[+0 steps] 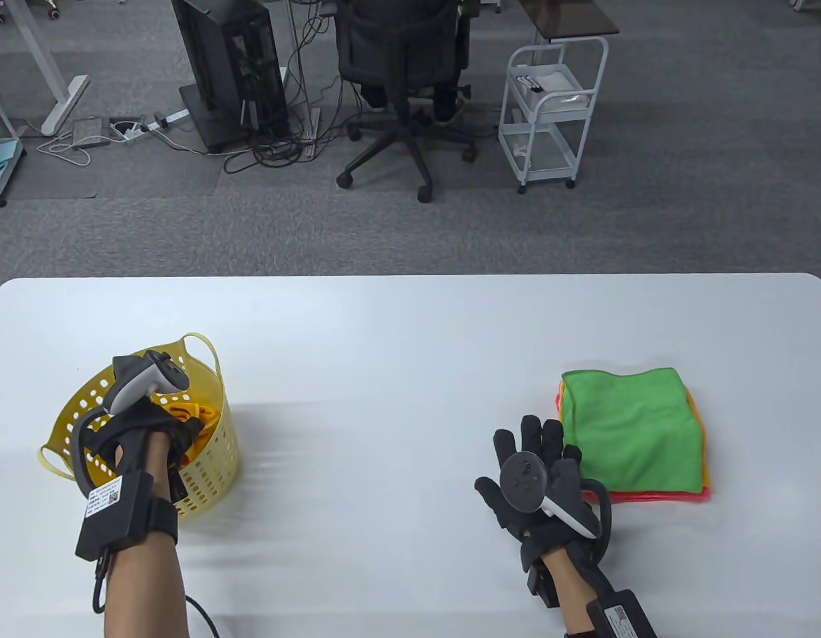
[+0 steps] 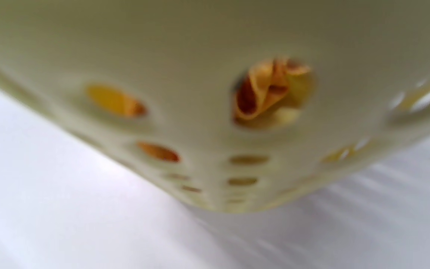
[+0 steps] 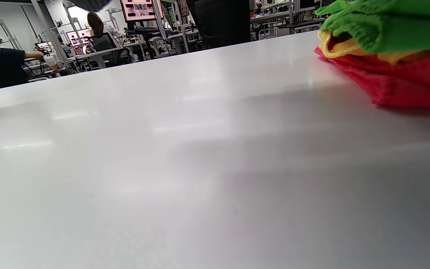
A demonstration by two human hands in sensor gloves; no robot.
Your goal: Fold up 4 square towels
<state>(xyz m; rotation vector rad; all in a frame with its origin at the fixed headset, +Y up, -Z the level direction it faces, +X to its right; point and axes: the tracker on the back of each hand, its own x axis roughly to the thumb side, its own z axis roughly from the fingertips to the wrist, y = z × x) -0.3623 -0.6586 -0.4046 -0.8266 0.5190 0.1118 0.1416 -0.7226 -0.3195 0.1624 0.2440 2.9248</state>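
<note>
My left hand (image 1: pixel 151 428) reaches down into a yellow perforated basket (image 1: pixel 211 458) at the table's left. An orange towel (image 1: pixel 196 412) lies crumpled inside it, right by the hand. The fingers are hidden under the hand and tracker, so I cannot tell whether they grip the towel. In the left wrist view the basket wall (image 2: pixel 200 112) fills the frame, blurred, and the orange towel (image 2: pixel 267 93) shows through a hole. My right hand (image 1: pixel 533 452) lies flat and open on the table, beside a stack of folded towels: green (image 1: pixel 629 432) on top, orange in the middle, red (image 1: pixel 649 495) at the bottom.
The white table (image 1: pixel 397 372) runs bare between basket and stack. In the right wrist view the stack's corner (image 3: pixel 394 26) sits at the top right. Beyond the far edge stand an office chair (image 1: pixel 400 66) and a white cart (image 1: pixel 550 106).
</note>
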